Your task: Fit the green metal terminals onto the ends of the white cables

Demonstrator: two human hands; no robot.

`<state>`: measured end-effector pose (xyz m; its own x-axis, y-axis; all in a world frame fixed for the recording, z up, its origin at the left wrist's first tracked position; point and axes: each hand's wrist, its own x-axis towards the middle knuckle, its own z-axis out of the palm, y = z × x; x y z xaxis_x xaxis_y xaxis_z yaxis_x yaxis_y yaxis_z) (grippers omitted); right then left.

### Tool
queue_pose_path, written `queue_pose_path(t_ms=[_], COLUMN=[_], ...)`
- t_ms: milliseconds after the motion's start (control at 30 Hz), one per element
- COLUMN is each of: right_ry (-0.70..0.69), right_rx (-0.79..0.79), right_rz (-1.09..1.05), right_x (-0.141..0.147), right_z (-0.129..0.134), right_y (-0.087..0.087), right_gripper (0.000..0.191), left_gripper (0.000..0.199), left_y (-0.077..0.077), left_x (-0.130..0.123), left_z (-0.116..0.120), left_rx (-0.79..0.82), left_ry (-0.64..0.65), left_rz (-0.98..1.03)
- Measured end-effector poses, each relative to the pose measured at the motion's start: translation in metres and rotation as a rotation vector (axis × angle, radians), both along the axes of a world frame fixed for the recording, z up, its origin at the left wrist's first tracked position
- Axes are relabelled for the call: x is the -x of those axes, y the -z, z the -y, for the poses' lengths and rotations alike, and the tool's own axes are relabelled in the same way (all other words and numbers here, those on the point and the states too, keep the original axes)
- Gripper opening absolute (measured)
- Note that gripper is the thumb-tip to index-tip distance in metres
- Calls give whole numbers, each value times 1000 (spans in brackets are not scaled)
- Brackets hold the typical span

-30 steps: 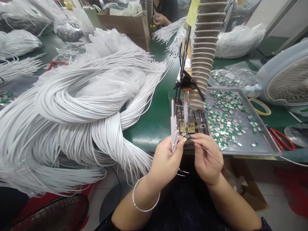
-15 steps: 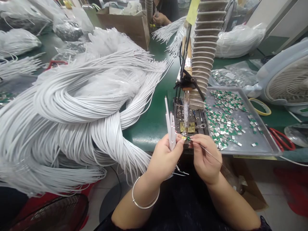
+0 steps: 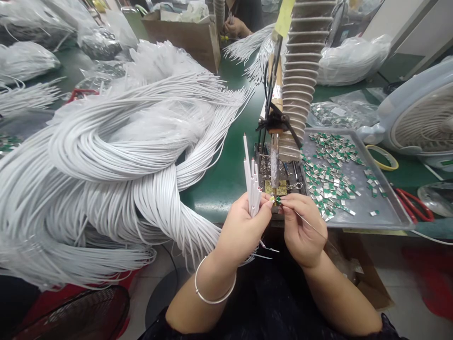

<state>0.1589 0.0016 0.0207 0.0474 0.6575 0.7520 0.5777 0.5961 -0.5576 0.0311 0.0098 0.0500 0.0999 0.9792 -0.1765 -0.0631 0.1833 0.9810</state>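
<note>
My left hand (image 3: pixel 244 225) is closed around several white cables (image 3: pixel 252 182), whose stripped ends with reddish tips point up. Its thumb and finger pinch near a small yellowish piece just below the tip of a soldering iron (image 3: pixel 274 163). The iron is fixed tip down on a stand. My right hand (image 3: pixel 303 226) is closed on a thin solder wire (image 3: pixel 310 225) that trails back across the palm. At the right fingertips sits a small green circuit board (image 3: pixel 278 200), close to the iron's tip; which fingers bear it is partly hidden.
A big pile of white cables (image 3: pixel 116 156) covers the left of the green table (image 3: pixel 212 198). On the right are a grey tray (image 3: pixel 375 219) of small circuit boards, tape (image 3: pixel 382 157), red-handled pliers (image 3: pixel 415 205) and a fan (image 3: pixel 421 113). A ribbed hose (image 3: pixel 302 71) hangs behind the iron. Another person's hand (image 3: pixel 238 28) shows beyond.
My left hand and its cables have shifted and tilted slightly, with the cable tips a little higher. The green board has moved slightly up beside the iron's tip. My right hand has hardly moved.
</note>
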Motion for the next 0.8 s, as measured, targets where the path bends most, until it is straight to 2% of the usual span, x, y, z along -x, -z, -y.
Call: queue_pose_path(t_ms=[800], right_ry=[-36], right_rx=[14], right_rz=[-17], right_x=[0], right_z=[1], right_y=[-1], right_gripper=[21], left_gripper=[7], left_y=[-2], left_x=[4], left_z=[0], left_rx=[-41], left_ry=[35], left_rz=[32])
